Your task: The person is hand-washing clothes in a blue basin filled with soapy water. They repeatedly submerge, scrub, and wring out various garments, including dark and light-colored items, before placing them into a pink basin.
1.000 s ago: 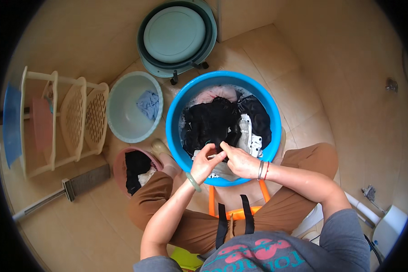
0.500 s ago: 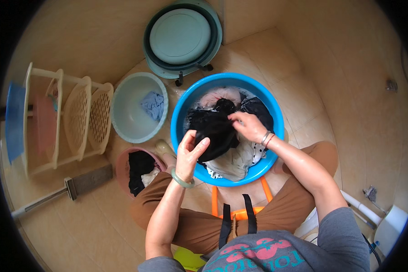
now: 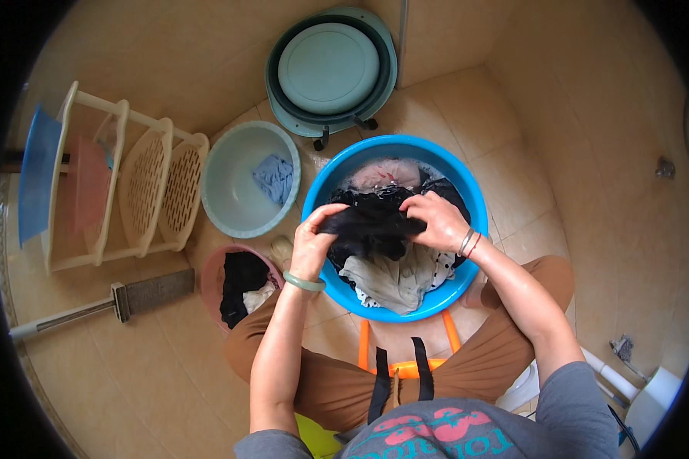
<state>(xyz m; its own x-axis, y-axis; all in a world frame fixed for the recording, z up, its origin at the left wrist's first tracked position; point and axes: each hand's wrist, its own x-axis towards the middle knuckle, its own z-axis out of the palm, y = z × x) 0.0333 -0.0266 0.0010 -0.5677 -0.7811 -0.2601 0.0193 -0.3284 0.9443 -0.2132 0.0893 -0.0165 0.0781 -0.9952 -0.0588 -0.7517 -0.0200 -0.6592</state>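
Observation:
A dark piece of clothing point(image 3: 373, 226) stretches between my two hands over a round blue basin point(image 3: 473, 260). My left hand point(image 3: 312, 243), with a green bangle on the wrist, pinches its left side. Closed on the right side is my right hand point(image 3: 438, 222), its wrist carrying bracelets. Beneath and around it, wet laundry fills the basin: a pale pink piece point(image 3: 386, 175) at the back amid suds, more black cloth, and a whitish garment point(image 3: 394, 279) nearest me. A white polka-dot cloth point(image 3: 444, 265) shows at the right. The lower folds are hidden.
Left of the basin stands a pale green basin point(image 3: 233, 187) with a light blue cloth point(image 3: 274, 179). A pink basin point(image 3: 210, 294) holds black and white clothes. Further around are a cream rack point(image 3: 142, 187), a flat mop point(image 3: 157, 294) and a folded teal tub point(image 3: 329, 69).
My left hand has closed on the dark garment, which is now raised and spread between both hands. My right hand has taken hold of its other side. The view has shifted slightly.

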